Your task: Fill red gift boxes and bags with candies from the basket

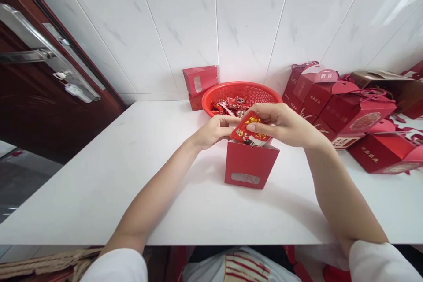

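A small open-topped red paper box (pixel 248 158) with a clear oval window stands upright on the white table. A shiny red packet (pixel 251 130) with gold lettering and a cartoon print slants into its opening, its upper part still above the rim. My right hand (pixel 280 123) grips the packet from the right, thumb on its front face. My left hand (pixel 216 131) is closed at the packet's left edge, just over the box's left rim. Its fingertips are partly hidden by the packet. Whatever else lies inside the box is mostly out of sight.
Behind the box is a red plastic basket (pixel 264 89) with several wrapped candies (pixel 231 105). Another red box (pixel 201 80) stands by the tiled wall. Several red gift boxes (pixel 340 105) are stacked at right, near a brown cardboard box (pixel 373 77). A dark door (pixel 26 92) is at left.
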{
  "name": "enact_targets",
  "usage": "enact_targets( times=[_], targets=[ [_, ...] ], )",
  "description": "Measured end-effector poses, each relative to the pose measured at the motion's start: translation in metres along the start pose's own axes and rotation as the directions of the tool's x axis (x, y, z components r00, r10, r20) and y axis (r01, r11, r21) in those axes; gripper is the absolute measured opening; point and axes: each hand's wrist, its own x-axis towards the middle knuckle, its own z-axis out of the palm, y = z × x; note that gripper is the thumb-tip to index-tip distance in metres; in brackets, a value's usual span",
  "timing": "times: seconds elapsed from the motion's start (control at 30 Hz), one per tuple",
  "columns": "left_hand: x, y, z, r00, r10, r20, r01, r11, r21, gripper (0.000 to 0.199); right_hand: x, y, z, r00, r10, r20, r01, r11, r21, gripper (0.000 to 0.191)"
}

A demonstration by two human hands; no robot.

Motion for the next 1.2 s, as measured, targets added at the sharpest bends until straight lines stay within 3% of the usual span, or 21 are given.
enact_targets(
  times=[0.1,0.27,0.43,0.5,0.57,0.67,0.77,0.87,0.93,1.0,1.1,1.13,1.2],
  targets=[
    [0.000,0.001,0.002,1.000,-0.007,-0.011,0.007,1.000,0.016,0.038,-0.002,-0.004,-0.001,0.997,-0.004,0.074,0.012,0.994,-0.108,0.014],
    [0.001,0.001,0.003,1.000,0.008,0.005,-0.008,1.000,-0.005,0.037,-0.008,-0.010,0.010,0.998,-0.003,0.068,0.023,0.957,-0.289,0.010],
    [0.001,-0.002,0.001,0.999,-0.028,-0.020,0.028,0.999,-0.030,0.038,-0.007,-0.011,0.016,0.943,0.054,0.328,0.024,0.973,-0.230,0.023],
    [0.001,-0.003,0.000,0.999,-0.042,-0.016,0.041,0.998,-0.040,0.037,0.000,-0.013,0.013,0.891,0.156,0.427,-0.054,0.969,-0.241,0.028],
    [0.001,-0.003,0.000,0.999,-0.050,-0.019,0.049,0.998,-0.049,0.037,0.010,-0.018,0.010,0.809,0.327,0.489,-0.218,0.939,-0.266,0.029],
    [0.002,-0.004,0.000,0.998,-0.055,-0.025,0.054,0.997,-0.056,0.038,0.028,-0.027,0.009,0.604,0.564,0.564,-0.529,0.812,-0.245,0.040],
    [0.003,-0.003,0.000,0.999,-0.050,-0.002,0.049,0.997,-0.058,0.039,0.041,-0.032,0.013,0.417,0.630,0.656,-0.686,0.691,-0.228,0.039],
    [0.004,-0.001,0.000,0.999,-0.040,0.019,0.040,0.998,-0.044,0.038,0.048,-0.029,0.022,0.313,0.659,0.684,-0.743,0.619,-0.256,0.036],
    [0.004,0.000,0.000,0.999,-0.035,0.026,0.035,0.999,-0.029,0.039,0.050,-0.026,0.029,0.238,0.675,0.698,-0.781,0.561,-0.276,0.043],
    [0.003,0.001,0.001,0.999,-0.033,0.036,0.033,0.999,-0.013,0.041,0.052,-0.024,0.036,0.181,0.682,0.709,-0.799,0.523,-0.299,0.051],
    [0.001,0.002,0.002,0.998,-0.021,0.065,0.021,1.000,0.011,0.043,0.053,-0.027,0.045,0.140,0.723,0.676,-0.799,0.485,-0.354,0.058],
    [0.000,0.003,0.002,0.997,-0.014,0.075,0.013,1.000,0.019,0.044,0.053,-0.029,0.047,0.135,0.746,0.651,-0.800,0.470,-0.373,0.059],
    [-0.001,0.003,0.003,0.996,0.000,0.090,-0.003,0.999,0.036,0.044,0.052,-0.034,0.050,0.172,0.793,0.584,-0.806,0.454,-0.379,0.056]
  ],
)
